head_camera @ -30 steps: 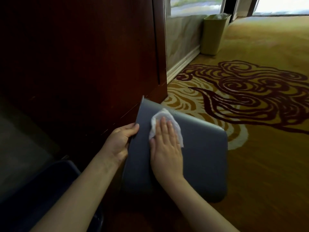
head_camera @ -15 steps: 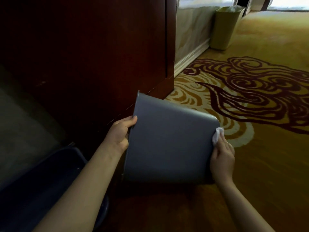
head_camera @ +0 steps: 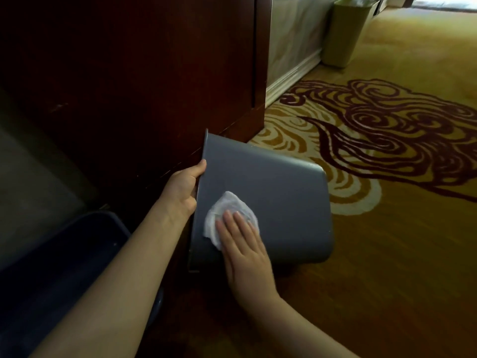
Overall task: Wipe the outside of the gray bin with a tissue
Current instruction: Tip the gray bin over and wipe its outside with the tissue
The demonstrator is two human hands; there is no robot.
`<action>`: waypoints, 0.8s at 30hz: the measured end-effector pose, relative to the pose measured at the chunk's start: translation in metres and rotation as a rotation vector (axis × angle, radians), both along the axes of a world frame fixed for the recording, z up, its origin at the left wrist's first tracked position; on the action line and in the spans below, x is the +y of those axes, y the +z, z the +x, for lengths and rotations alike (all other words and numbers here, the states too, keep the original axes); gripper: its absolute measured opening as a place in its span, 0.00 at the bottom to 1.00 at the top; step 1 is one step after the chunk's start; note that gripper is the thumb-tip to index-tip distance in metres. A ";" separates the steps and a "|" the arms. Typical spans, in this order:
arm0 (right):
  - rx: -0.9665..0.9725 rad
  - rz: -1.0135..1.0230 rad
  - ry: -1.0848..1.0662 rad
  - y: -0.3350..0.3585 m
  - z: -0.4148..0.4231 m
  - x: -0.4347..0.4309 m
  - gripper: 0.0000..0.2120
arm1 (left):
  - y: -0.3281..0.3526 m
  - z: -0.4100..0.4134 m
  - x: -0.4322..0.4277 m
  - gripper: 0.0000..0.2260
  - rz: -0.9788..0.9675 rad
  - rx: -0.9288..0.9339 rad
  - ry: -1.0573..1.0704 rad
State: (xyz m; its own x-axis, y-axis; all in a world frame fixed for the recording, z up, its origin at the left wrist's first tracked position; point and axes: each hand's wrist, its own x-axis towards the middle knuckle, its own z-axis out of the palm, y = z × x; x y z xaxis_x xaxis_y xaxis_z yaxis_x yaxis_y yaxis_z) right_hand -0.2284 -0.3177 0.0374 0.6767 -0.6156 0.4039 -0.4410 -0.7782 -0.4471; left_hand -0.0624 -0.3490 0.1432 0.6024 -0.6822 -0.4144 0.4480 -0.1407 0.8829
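The gray bin [head_camera: 281, 197] lies tipped on its side on the carpet, its open rim to the left and its base to the right. My left hand [head_camera: 182, 188] grips the rim, fingers curled inside the opening. A crumpled white tissue [head_camera: 227, 215] rests on the bin's upper side near the rim. My right hand [head_camera: 245, 249] lies flat with its fingers pressing the tissue against the bin wall.
A dark wooden cabinet [head_camera: 134, 81] stands right behind the bin. A dark blue tub [head_camera: 59, 275] sits at the lower left beside my left arm. A tan waste bin [head_camera: 343, 32] stands far back by the wall. Patterned yellow carpet [head_camera: 387, 177] spreads to the right.
My right hand has slid the tissue from the bin's right base edge back across its side to near the rim on the left. My left hand kept its grip on the rim.
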 end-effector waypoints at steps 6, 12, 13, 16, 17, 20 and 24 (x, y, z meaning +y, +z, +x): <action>-0.069 0.098 -0.295 -0.042 -0.087 -0.046 0.22 | 0.000 -0.001 0.000 0.08 0.038 -0.061 0.015; -0.292 0.311 -0.501 -0.047 -0.101 -0.075 0.21 | 0.001 -0.010 -0.006 0.07 0.041 -0.151 0.066; -0.322 0.329 -0.531 -0.046 -0.100 -0.078 0.21 | 0.001 -0.011 -0.005 0.06 0.048 -0.158 0.069; -0.412 0.582 -0.615 -0.044 -0.101 -0.090 0.20 | -0.001 -0.009 -0.003 0.07 0.072 -0.150 0.089; -0.457 0.705 -0.659 -0.042 -0.103 -0.096 0.20 | -0.001 -0.008 -0.002 0.06 0.075 -0.137 0.101; -0.645 0.938 -0.835 -0.026 -0.111 -0.108 0.15 | -0.003 -0.006 0.000 0.06 0.084 -0.115 0.120; -0.634 0.518 -0.714 0.011 -0.103 -0.081 0.16 | -0.005 -0.006 -0.001 0.07 0.093 -0.102 0.135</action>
